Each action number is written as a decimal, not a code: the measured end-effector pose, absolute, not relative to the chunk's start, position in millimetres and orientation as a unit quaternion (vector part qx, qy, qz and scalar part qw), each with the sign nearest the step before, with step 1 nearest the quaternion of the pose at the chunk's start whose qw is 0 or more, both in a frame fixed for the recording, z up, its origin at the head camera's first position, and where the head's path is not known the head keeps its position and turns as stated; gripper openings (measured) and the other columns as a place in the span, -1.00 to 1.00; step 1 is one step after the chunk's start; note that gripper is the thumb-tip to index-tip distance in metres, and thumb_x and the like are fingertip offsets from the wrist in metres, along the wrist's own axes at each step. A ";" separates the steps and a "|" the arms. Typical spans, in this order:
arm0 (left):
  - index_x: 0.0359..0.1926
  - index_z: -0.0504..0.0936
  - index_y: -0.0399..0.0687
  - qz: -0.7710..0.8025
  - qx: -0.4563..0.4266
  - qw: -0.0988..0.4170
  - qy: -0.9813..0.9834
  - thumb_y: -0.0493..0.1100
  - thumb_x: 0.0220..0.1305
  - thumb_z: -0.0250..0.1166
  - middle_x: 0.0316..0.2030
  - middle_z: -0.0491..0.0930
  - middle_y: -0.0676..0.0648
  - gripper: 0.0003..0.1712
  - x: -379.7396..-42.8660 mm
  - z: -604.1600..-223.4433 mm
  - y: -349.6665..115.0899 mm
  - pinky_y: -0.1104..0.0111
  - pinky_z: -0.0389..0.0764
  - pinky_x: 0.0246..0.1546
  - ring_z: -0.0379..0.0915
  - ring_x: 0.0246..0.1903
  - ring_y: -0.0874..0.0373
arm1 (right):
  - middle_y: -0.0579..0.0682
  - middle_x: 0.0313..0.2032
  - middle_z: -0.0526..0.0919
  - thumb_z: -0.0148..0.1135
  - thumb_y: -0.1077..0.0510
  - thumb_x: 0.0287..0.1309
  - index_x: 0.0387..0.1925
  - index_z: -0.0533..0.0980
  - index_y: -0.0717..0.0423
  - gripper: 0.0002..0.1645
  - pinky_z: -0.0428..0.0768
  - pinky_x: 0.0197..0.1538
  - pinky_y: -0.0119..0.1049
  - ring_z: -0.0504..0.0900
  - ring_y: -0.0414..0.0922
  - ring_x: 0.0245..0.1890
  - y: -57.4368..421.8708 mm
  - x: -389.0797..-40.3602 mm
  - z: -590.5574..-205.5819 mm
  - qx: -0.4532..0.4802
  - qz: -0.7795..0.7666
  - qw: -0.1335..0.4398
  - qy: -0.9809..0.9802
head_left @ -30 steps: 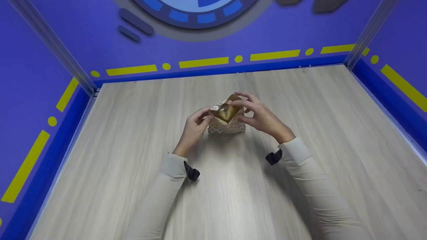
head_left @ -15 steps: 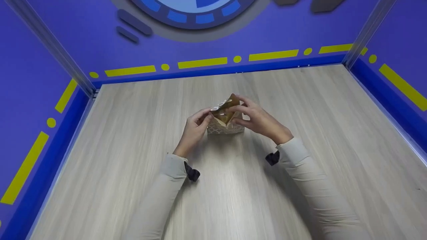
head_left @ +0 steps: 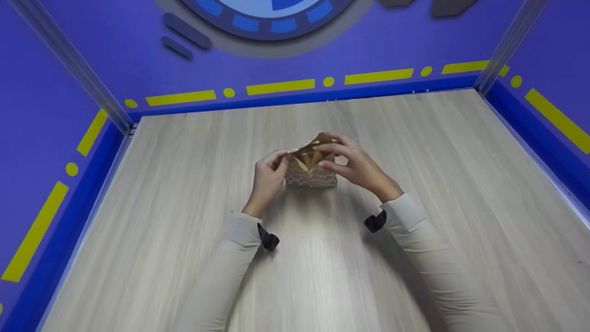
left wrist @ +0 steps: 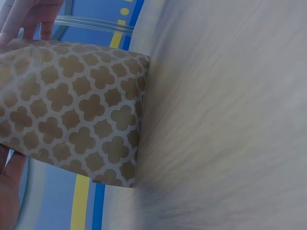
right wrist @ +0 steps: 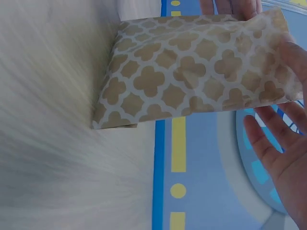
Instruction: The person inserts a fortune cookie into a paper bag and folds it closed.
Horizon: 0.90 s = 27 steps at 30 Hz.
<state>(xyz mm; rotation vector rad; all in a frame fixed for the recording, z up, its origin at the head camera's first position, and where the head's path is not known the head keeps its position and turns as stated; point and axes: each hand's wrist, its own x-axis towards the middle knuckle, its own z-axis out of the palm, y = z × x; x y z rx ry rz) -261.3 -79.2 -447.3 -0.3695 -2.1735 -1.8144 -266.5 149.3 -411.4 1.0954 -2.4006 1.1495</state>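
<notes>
A small brown paper bag (head_left: 308,179) with a white quatrefoil pattern stands upright on the wooden table, its mouth partly spread to show a shiny golden inside. My left hand (head_left: 268,177) pinches the bag's top left corner between thumb and fingers. At the right side of the mouth, my right hand (head_left: 366,169) holds the rim, with the thumb on the near panel and a finger reaching into the opening. In the right wrist view the thumb (right wrist: 293,55) lies against the patterned panel, while other fingers spread behind the bag. The bag's bottom is hidden in the head view.
Blue panels (head_left: 295,60) with yellow dashes rise along the back and both sides of the table (head_left: 184,193). Metal posts (head_left: 511,46) stand at the rear corners. A dark strap end (head_left: 375,222) hangs from the right cuff, and another (head_left: 268,239) from the left.
The bag's mouth has narrowed a little as the right hand shifted slightly left and its thumb moved onto the near panel. The left hand keeps its hold on the corner.
</notes>
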 end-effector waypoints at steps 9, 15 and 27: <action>-0.17 0.66 -0.35 -0.622 -0.106 0.143 -0.762 -0.29 0.34 0.18 -0.34 0.66 -0.19 -0.81 -256.7 -438.5 -77.4 0.56 0.38 -0.45 0.38 -0.45 0.18 | 0.09 0.23 0.46 0.31 0.14 0.13 -0.02 0.62 0.10 -0.65 0.58 -0.03 -0.26 0.61 -0.11 -0.12 149.7 -268.2 -417.3 0.385 0.435 0.172 -0.796; -0.20 0.63 -0.43 -0.610 -0.099 0.145 -0.772 -0.35 0.34 0.14 -0.42 0.61 -0.22 -0.81 -240.7 -417.2 -76.8 0.55 0.34 -0.47 0.30 -0.52 0.32 | 0.11 0.05 0.60 0.32 0.22 0.11 -0.28 0.67 0.14 -0.87 0.61 -0.07 -0.29 0.64 -0.04 -0.07 150.1 -269.4 -419.9 0.365 0.444 0.203 -0.793; -0.21 0.63 -0.39 -0.614 -0.088 0.108 -0.777 -0.29 0.38 0.12 -0.52 0.50 -0.09 -0.78 -237.4 -416.4 -79.6 0.55 0.33 -0.47 0.27 -0.53 0.32 | 0.05 -0.34 0.72 0.32 0.24 0.12 -0.31 0.67 0.18 -0.90 0.58 -0.18 -0.53 0.63 -0.29 -0.36 147.3 -270.0 -423.9 0.289 0.516 0.199 -0.781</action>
